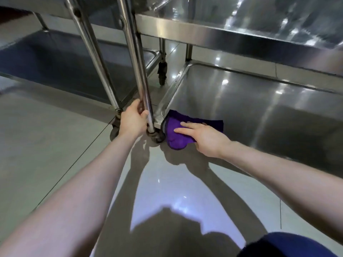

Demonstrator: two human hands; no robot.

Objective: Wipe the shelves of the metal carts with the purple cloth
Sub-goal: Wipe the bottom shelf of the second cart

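While my left grip (132,121) curls around the cart's upright post (135,58), my right grip (206,136) lies released, fingers flat on the purple cloth (178,139) at the bottom shelf's (250,101) near corner.

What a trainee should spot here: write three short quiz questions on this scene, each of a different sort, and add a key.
1. True or false: the left hand grips an upright steel post of a cart.
2. Pick one: where does the purple cloth lie on the right-side cart's bottom shelf? A) at its near left corner, partly over the edge; B) at its far right corner; C) in its middle.
3. Fill in: the right hand presses on the cloth with ____ fingers (straight or curled).

Key: 1 true; 2 A; 3 straight.
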